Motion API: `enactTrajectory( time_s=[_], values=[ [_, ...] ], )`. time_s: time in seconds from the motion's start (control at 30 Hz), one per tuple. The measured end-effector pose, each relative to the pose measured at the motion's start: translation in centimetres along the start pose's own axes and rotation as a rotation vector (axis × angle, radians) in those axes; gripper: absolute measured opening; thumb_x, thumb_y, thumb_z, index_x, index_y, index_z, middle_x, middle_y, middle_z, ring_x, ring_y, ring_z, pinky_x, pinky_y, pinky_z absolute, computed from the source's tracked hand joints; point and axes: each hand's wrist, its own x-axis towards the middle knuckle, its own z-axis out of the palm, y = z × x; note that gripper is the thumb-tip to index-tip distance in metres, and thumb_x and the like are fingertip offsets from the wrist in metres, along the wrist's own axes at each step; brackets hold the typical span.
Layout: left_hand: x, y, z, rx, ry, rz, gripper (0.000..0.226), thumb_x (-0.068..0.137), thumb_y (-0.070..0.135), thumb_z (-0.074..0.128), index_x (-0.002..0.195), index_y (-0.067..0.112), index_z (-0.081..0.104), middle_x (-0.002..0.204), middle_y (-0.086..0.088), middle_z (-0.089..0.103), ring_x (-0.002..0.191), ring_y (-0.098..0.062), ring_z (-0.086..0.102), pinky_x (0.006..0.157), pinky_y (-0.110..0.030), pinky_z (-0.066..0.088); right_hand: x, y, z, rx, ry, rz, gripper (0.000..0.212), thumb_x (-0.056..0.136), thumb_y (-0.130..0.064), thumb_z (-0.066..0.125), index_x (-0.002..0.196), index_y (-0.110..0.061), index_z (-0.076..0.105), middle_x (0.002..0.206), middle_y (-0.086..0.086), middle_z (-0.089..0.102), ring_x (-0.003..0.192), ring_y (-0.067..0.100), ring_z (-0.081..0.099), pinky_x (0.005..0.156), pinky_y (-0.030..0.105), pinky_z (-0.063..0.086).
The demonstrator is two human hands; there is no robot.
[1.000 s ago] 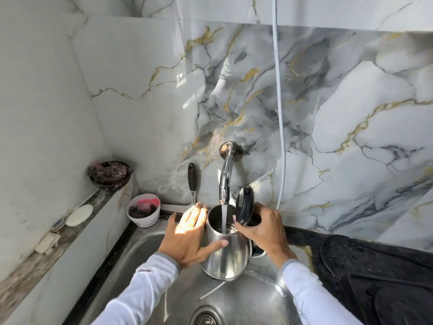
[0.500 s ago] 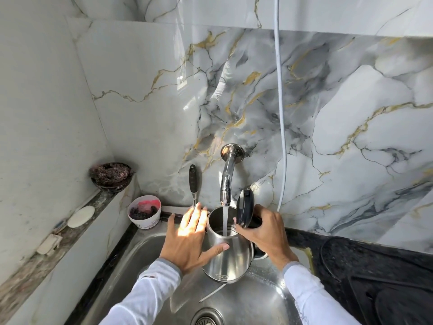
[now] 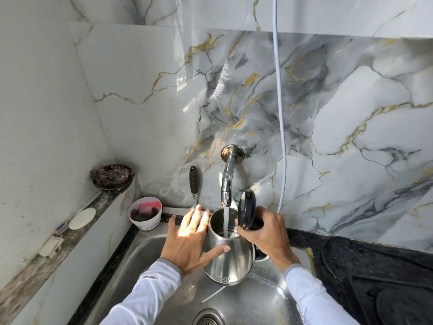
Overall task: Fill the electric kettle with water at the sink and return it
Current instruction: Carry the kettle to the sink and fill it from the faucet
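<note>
Silver steel kettle (image 3: 228, 261) with black lid (image 3: 246, 209); white marble wall (image 3: 328, 113) veined grey and gold; white tub (image 3: 145, 213) holds something pink, perhaps soap.

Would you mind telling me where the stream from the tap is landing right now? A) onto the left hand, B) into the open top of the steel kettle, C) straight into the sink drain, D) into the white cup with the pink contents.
B: the stream falls from the tap into the open mouth of the kettle, whose black lid is flipped up.
</note>
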Motion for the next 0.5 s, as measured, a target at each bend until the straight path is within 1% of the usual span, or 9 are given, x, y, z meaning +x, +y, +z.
enactTrajectory(
  time_s=[0.1,0.2,0.23,0.3,0.33,0.4,0.47,0.5],
  values=[
    [-0.2,0.0,-0.1,-0.006,0.019,0.002,0.114,0.075,0.095,0.012,0.155,0.015,0.029,0.164,-0.011,0.027,0.150,-0.025,0.028,0.116,-0.065,0.025,0.0,-0.2,0.0,-0.006,0.002,-0.002,0.043,0.070,-0.048,0.088,0.078,-0.009,0.072,0.074,0.001,0.082,0.070,0.022,0.078,0.068,0.045,0.064],
    [0.2,-0.2,-0.6,-0.036,0.000,0.003,0.108,0.077,0.092,0.009,0.156,0.019,0.025,0.165,-0.010,0.024,0.152,-0.021,0.020,0.119,-0.061,0.019,-0.1,-0.3,0.0,-0.005,0.011,0.003,0.042,0.069,-0.049,0.087,0.076,-0.011,0.071,0.071,-0.001,0.080,0.067,0.020,0.076,0.066,0.044,0.064],
    [0.6,-0.4,-1.0,-0.086,-0.011,0.010,0.104,0.080,0.089,0.011,0.156,0.021,0.024,0.166,-0.009,0.023,0.153,-0.019,0.017,0.120,-0.059,0.017,-0.1,-0.3,0.0,0.001,0.019,0.009,0.042,0.069,-0.050,0.086,0.075,-0.011,0.070,0.070,-0.001,0.080,0.066,0.020,0.075,0.066,0.044,0.064],
    [1.7,-0.4,-2.1,-0.283,-0.083,0.014,0.091,0.087,0.083,0.015,0.157,0.025,0.020,0.167,-0.006,0.020,0.153,-0.016,0.012,0.122,-0.054,0.012,0.0,-0.4,-0.3,0.019,0.025,0.020,0.045,0.068,-0.055,0.083,0.075,-0.012,0.070,0.070,-0.001,0.080,0.066,0.021,0.075,0.066,0.045,0.064],
    [2.4,-0.4,-2.8,-0.402,-0.116,0.005,0.086,0.090,0.081,0.018,0.157,0.027,0.019,0.167,-0.005,0.020,0.152,-0.017,0.014,0.123,-0.052,0.013,0.0,-0.5,-0.4,0.027,0.024,0.021,0.048,0.067,-0.059,0.080,0.075,-0.013,0.071,0.071,-0.001,0.080,0.067,0.022,0.076,0.067,0.045,0.064],
    [4.1,-0.5,-4.0,-0.614,-0.100,-0.012,0.077,0.093,0.077,0.024,0.154,0.029,0.026,0.163,-0.006,0.029,0.148,-0.022,0.027,0.122,-0.052,0.022,0.0,-0.6,-0.5,0.029,0.029,0.014,0.052,0.066,-0.064,0.075,0.075,-0.013,0.071,0.071,-0.001,0.081,0.067,0.022,0.076,0.066,0.045,0.064],
    [5.9,-0.2,-5.0,-0.762,-0.047,0.003,0.063,0.099,0.063,0.038,0.149,0.024,0.038,0.155,-0.008,0.042,0.139,-0.025,0.040,0.117,-0.049,0.033,0.0,-0.6,-0.5,0.020,0.036,0.009,0.053,0.066,-0.064,0.074,0.074,-0.012,0.071,0.070,-0.001,0.080,0.065,0.022,0.075,0.064,0.045,0.064],
    [6.6,0.0,-5.3,-0.786,-0.028,0.025,0.056,0.101,0.054,0.045,0.145,0.019,0.045,0.150,-0.009,0.048,0.136,-0.025,0.045,0.115,-0.046,0.037,0.0,-0.5,-0.5,0.020,0.032,0.010,0.053,0.066,-0.063,0.074,0.075,-0.012,0.070,0.070,-0.001,0.080,0.065,0.022,0.075,0.065,0.045,0.064]
  ],
)
